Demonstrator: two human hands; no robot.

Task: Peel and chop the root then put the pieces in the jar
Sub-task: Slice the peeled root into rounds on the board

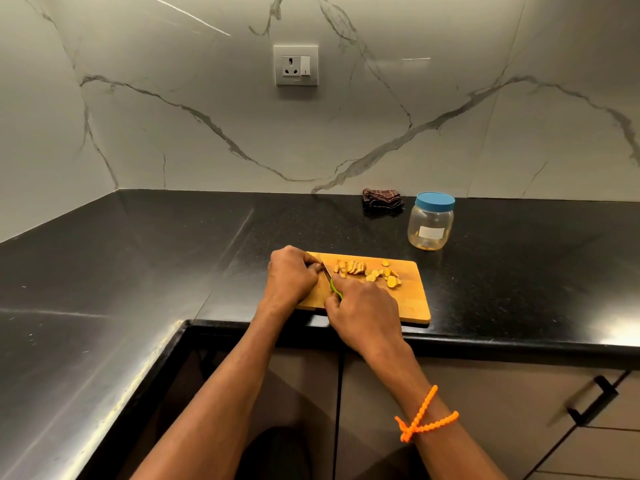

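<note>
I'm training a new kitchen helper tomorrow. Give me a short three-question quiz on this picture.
1. True or false: the jar has its lid on.
2. Which hand holds the knife?
3. The slices lie: A in the jar, B on the board, C on the cloth.

Key: 1 true. 2 the right hand; the left hand is curled at the blade. 3 B.

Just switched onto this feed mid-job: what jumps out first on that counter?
The wooden cutting board at the counter's front edge draws the eye, with yellow root slices spread across its far half. Over its left end, the right hand grips a green-handled knife, while the left hand curls beside the blade. Behind the board to the right stands a clear jar, blue lid on.
</note>
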